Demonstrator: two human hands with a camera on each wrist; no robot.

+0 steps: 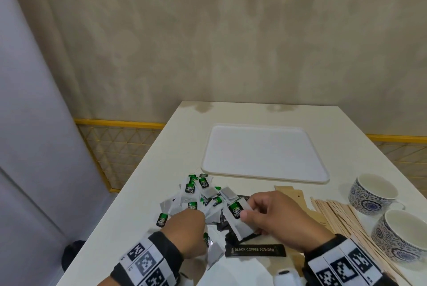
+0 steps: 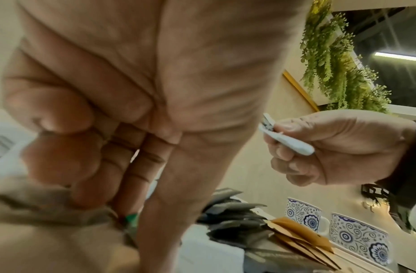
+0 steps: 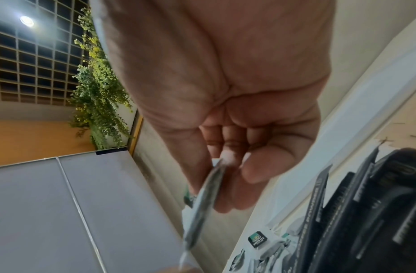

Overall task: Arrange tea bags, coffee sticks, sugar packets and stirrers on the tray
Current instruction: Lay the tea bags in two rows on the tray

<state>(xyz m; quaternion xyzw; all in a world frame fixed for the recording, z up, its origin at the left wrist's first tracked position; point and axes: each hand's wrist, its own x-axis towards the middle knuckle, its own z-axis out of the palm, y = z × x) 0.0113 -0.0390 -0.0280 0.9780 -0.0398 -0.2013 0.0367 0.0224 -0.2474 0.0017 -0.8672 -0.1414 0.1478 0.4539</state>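
White tray (image 1: 265, 171), far side, holds nothing: we judge the task barely begun. Right hand (image 1: 280, 214) pinches one tea bag (image 1: 240, 223); left hand (image 1: 184, 228) fingers curl into the near pile (image 1: 203, 195). Sticks (image 1: 255, 250), stirrers (image 1: 342, 221) wait.

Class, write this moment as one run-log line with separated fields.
phase: gathering tea bags | right hand: holds tea bag | left hand: reaching into tea bag pile | tray: nothing on it yet

The white rectangular plastic tray (image 1: 265, 154) lies behind the heap of paper tea bags (image 1: 203, 195). The thin wooden stirrers (image 1: 342, 221) lie right of the heap, with the two blue-patterned ceramic cups (image 1: 379, 193) further right.
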